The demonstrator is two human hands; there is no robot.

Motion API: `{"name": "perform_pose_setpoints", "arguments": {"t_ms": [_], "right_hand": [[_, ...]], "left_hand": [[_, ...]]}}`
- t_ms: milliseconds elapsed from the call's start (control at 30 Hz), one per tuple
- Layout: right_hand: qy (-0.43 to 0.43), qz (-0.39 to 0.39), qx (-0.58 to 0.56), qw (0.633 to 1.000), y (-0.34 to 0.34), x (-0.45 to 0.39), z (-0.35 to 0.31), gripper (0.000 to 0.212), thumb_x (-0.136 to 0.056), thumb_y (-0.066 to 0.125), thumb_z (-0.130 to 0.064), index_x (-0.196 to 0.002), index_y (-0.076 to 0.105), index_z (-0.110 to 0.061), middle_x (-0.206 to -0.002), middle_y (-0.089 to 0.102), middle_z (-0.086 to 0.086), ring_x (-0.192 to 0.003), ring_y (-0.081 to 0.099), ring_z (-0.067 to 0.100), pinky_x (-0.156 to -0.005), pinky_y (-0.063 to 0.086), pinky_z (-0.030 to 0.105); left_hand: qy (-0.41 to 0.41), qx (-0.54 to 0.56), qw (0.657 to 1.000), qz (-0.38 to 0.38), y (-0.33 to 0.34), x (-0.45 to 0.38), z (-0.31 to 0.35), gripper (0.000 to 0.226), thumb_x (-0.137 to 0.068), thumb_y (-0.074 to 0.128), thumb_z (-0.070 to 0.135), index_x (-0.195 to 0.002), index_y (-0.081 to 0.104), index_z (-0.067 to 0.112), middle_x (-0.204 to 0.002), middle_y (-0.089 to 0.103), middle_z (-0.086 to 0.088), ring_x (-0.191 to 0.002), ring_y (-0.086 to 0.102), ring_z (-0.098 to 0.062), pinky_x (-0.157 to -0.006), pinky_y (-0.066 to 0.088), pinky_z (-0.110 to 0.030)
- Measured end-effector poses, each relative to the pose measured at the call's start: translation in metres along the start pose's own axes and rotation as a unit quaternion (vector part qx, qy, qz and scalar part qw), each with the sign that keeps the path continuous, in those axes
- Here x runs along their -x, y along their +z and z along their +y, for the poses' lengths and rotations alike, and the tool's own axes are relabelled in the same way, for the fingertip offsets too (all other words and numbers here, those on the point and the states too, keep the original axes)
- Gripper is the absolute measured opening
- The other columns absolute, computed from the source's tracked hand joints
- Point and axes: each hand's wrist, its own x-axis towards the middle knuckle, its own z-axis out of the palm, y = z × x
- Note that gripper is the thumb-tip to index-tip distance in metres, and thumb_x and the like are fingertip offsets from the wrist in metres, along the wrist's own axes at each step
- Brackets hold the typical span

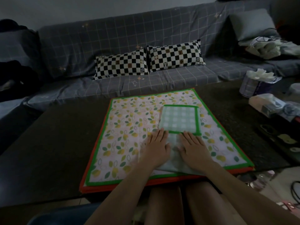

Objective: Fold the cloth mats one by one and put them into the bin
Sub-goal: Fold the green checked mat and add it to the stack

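While pressing down on the near part of the folded green-checked mat [179, 119], keeping the left hand [156, 146] and the right hand [193, 148] flat side by side, fingers stretched out and closing on nothing. Smoothing rather than gripping, by the look of it. Lying right of the middle on the lemon-print mat [126, 127], which is itself topping a stack of orange-edged mats [97, 190] on the dark table [56, 143].

Risking, from here, several things:
- Springing open of the fold on lifting the palms, going by the far flap already sitting a little raised.
- Dragging the lemon-print mat along while sliding or picking up the checked one, cloth clinging to cloth, and so skewing the stack.
- Pinching up two layers at once, or only the top layer, and letting the bundle unroll in the air.
- Nudging the stack over the near table edge, already overhanging toward the knees.

Remaining hard to make out:
- Not seeing the bin anywhere, so not knowing which way to carry.
- Hiding the near edge of the checked mat under palms and forearms, and with it the number of folds.
- Not counting the mats below; only thin coloured edges showing.
- Blurring into dim light on the right, past the tissue box [254, 85].
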Motion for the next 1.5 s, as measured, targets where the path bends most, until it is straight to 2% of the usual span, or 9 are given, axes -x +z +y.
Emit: {"name": "perform_pose_setpoints", "arguments": {"t_ms": [267, 367, 433, 600, 733, 900, 1133, 1267, 1500], "right_hand": [[0.113, -0.012, -0.017, 0.993, -0.004, 0.004, -0.002, 0.070, -0.097, 0.013, -0.050, -0.149, -0.001, -0.005, -0.158, -0.001, 0.010, -0.146, -0.002, 0.020, -0.118, -0.003, 0.033], [0.097, 0.025, 0.009, 0.995, -0.010, 0.004, -0.003, 0.076, -0.093, 0.010, -0.056, -0.148, 0.005, -0.004, -0.157, 0.007, 0.012, -0.146, 0.005, 0.024, -0.117, -0.002, 0.037], [0.073, 0.031, -0.038, 0.996, -0.014, 0.002, -0.001, 0.073, -0.095, 0.029, -0.052, -0.149, 0.009, -0.008, -0.156, 0.016, 0.009, -0.144, 0.011, 0.024, -0.117, 0.006, 0.035], [0.143, 0.056, -0.254, 0.955, -0.029, -0.008, 0.009, 0.069, -0.086, 0.063, -0.033, -0.143, 0.030, -0.014, -0.145, 0.030, 0.009, -0.121, 0.042, 0.021, -0.099, 0.034, 0.030], [0.235, 0.111, -0.328, 0.908, -0.035, -0.022, 0.016, 0.051, -0.086, 0.064, -0.031, -0.131, 0.046, -0.015, -0.132, 0.041, 0.010, -0.101, 0.051, 0.019, -0.081, 0.039, 0.028], [0.319, 0.136, -0.327, 0.879, -0.036, -0.042, 0.019, 0.048, -0.089, 0.061, -0.026, -0.130, 0.046, -0.007, -0.132, 0.044, 0.015, -0.110, 0.050, 0.027, -0.082, 0.038, 0.028], [0.370, 0.114, -0.324, 0.864, -0.026, -0.062, 0.031, 0.026, -0.084, 0.066, -0.032, -0.093, 0.063, -0.008, -0.084, 0.067, 0.009, -0.076, 0.064, 0.022, -0.068, 0.054, 0.034], [0.381, 0.124, -0.429, 0.810, -0.027, -0.064, 0.036, 0.018, -0.082, 0.070, -0.019, -0.073, 0.057, -0.012, -0.066, 0.064, 0.010, -0.054, 0.059, 0.019, -0.057, 0.054, 0.034], [0.358, 0.132, -0.488, 0.785, -0.028, -0.066, 0.037, 0.012, -0.084, 0.068, -0.013, -0.076, 0.058, -0.015, -0.058, 0.059, 0.006, -0.046, 0.053, 0.016, -0.044, 0.047, 0.025]], "left_hand": [[-0.004, -0.016, 1.000, 0.003, 0.003, -0.003, -0.003, 0.058, -0.102, 0.017, 0.039, -0.152, 0.004, 0.013, -0.161, -0.002, -0.002, -0.147, -0.006, -0.016, -0.120, -0.006, -0.037], [0.019, -0.038, 0.999, 0.030, -0.004, -0.004, -0.001, 0.072, -0.092, 0.004, 0.048, -0.150, 0.021, 0.009, -0.158, 0.016, -0.007, -0.146, 0.010, -0.019, -0.119, 0.002, -0.037], [0.035, -0.025, 0.997, 0.060, -0.007, -0.007, 0.000, 0.082, -0.085, -0.001, 0.053, -0.139, 0.040, 0.007, -0.152, 0.030, -0.007, -0.140, 0.023, -0.021, -0.116, 0.010, -0.037], [0.033, 0.091, 0.987, 0.131, -0.007, -0.026, -0.001, 0.032, -0.097, 0.045, 0.027, -0.092, 0.062, 0.001, -0.125, 0.049, -0.007, -0.114, 0.044, -0.018, -0.098, 0.034, -0.030], [-0.037, 0.197, 0.965, 0.170, -0.009, -0.038, 0.002, 0.019, -0.094, 0.053, 0.024, -0.098, 0.057, 0.006, -0.107, 0.049, -0.004, -0.089, 0.047, -0.014, -0.078, 0.039, -0.020], [-0.138, 0.241, 0.948, 0.156, -0.013, -0.055, 0.002, 0.039, -0.095, 0.052, 0.031, -0.128, 0.047, 0.009, -0.127, 0.044, -0.008, -0.104, 0.049, -0.019, -0.084, 0.040, -0.026], [-0.216, 0.226, 0.941, 0.130, -0.017, -0.080, -0.003, 0.038, -0.088, 0.063, 0.032, -0.115, 0.057, 0.006, -0.111, 0.061, -0.008, -0.095, 0.056, -0.018, -0.074, 0.037, -0.023], [-0.263, 0.258, 0.923, 0.113, -0.019, -0.085, -0.006, 0.049, -0.085, 0.067, 0.036, -0.120, 0.056, 0.004, -0.111, 0.064, -0.008, -0.096, 0.059, -0.020, -0.073, 0.038, -0.024], [-0.262, 0.410, 0.864, 0.130, -0.021, -0.082, -0.013, 0.021, -0.082, 0.071, 0.028, -0.069, 0.058, 0.018, -0.064, 0.062, -0.003, -0.059, 0.056, -0.015, -0.065, 0.048, -0.030]]}}
